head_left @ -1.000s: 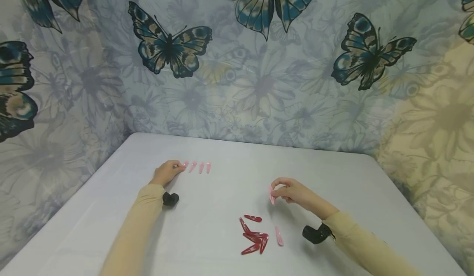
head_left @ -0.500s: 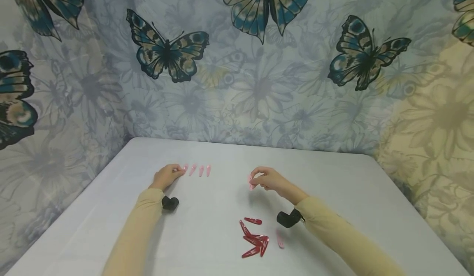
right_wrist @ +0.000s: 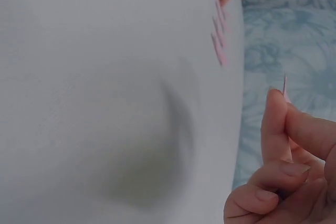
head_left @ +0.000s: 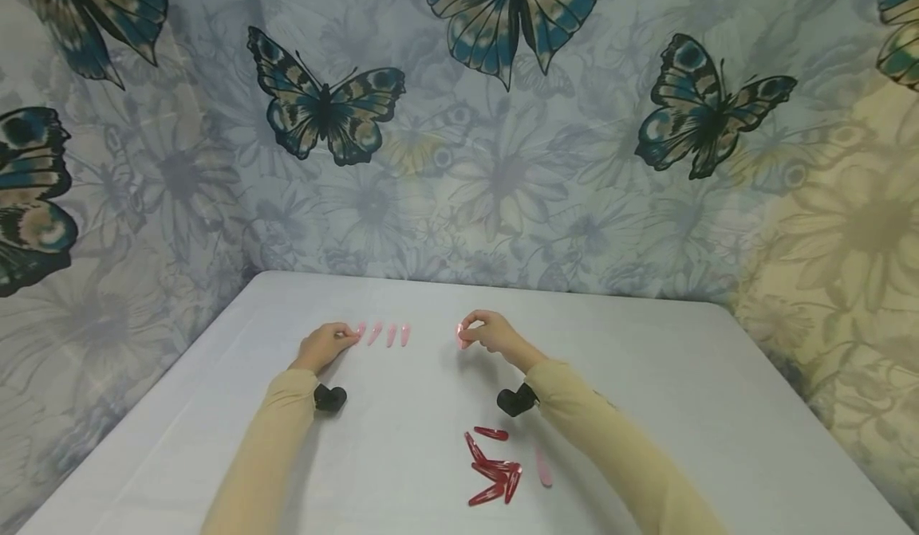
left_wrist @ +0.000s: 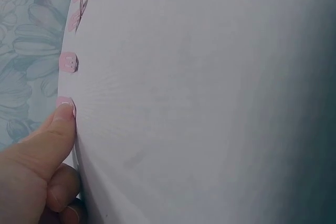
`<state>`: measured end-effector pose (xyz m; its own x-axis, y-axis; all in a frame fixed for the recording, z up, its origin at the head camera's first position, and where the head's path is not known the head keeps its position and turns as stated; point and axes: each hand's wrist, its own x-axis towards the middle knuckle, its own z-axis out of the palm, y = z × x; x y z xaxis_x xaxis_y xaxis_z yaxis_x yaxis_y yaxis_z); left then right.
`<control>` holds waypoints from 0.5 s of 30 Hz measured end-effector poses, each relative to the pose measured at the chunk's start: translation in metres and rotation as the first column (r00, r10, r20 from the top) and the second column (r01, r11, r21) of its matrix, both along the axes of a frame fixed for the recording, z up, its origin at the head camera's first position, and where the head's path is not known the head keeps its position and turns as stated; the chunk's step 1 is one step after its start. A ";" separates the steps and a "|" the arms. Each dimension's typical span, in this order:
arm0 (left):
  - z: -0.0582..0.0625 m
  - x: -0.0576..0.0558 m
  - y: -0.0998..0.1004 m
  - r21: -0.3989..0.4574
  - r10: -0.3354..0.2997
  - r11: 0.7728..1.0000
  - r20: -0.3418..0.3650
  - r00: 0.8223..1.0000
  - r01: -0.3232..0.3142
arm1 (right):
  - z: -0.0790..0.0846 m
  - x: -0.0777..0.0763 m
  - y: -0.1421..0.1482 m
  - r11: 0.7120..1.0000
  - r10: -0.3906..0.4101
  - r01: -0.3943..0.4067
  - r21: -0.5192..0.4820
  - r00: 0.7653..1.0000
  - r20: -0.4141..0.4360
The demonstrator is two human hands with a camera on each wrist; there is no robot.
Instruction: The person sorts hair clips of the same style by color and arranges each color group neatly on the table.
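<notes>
My left hand [head_left: 323, 347] is at the left end of a row of pink snap hair clips, its thumb and finger pinching the end clip [head_left: 360, 328]. The left wrist view shows the thumb [left_wrist: 62, 127] over that clip's end. Other pink clips [head_left: 391, 336] lie side by side to its right, slanted or upright. My right hand [head_left: 495, 334] pinches another pink hair clip [head_left: 462, 337] between thumb and forefinger, above the table and right of the row. From the right wrist view only a thin edge of this clip [right_wrist: 285, 83] shows past the fingertips.
Several red hair clips [head_left: 495, 471] lie in a loose heap nearer the front, with one red clip [head_left: 491, 434] just behind. Beside them a pink clip [head_left: 543, 469] lies near the right sleeve. The white table [head_left: 646, 359] ends at a butterfly-patterned wall covering [head_left: 502, 200].
My right hand has carried its pink hair clip leftward and farther back, closer to the row. The left hand has stayed at the row's left end. The head view has tilted slightly.
</notes>
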<state>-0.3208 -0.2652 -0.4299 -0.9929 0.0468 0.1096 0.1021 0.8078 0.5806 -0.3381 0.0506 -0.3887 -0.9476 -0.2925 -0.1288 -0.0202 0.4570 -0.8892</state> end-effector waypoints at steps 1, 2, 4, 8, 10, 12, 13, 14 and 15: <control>0.000 0.001 0.000 0.004 0.003 1.000 0.003 1.000 -0.003 | -0.001 -0.002 -0.002 1.000 -0.003 0.003 -0.001 1.000 -0.003; 0.001 0.001 0.000 0.006 0.005 1.000 0.005 1.000 -0.005 | -0.001 -0.003 -0.004 1.000 -0.007 0.007 -0.001 1.000 -0.006; 0.001 0.002 -0.001 0.005 0.008 1.000 0.006 1.000 -0.008 | -0.003 -0.007 -0.009 1.000 -0.010 0.010 -0.002 1.000 -0.018; -0.001 0.001 -0.003 0.014 0.011 1.000 0.005 1.000 -0.011 | -0.007 -0.012 -0.020 1.000 -0.019 0.019 0.003 0.999 -0.044; -0.002 0.000 -0.003 0.020 0.012 1.000 0.008 1.000 -0.012 | -0.010 -0.014 -0.025 1.000 -0.027 0.028 0.004 0.999 -0.043; -0.003 -0.001 -0.003 0.021 0.014 1.000 0.008 1.000 -0.014 | -0.013 -0.014 -0.030 1.000 -0.031 0.031 0.005 0.998 -0.048; -0.003 -0.002 -0.003 0.019 0.012 1.000 0.009 1.000 -0.012 | -0.014 -0.014 -0.032 0.999 -0.031 0.031 0.006 0.998 -0.051; -0.003 -0.002 -0.002 0.018 0.015 1.000 0.009 1.000 -0.015 | -0.015 -0.013 -0.033 1.000 -0.030 0.030 0.005 0.998 -0.055; -0.003 -0.002 -0.002 0.013 0.016 1.000 0.007 1.000 -0.016 | -0.016 -0.013 -0.035 0.999 -0.032 0.032 0.002 0.998 -0.055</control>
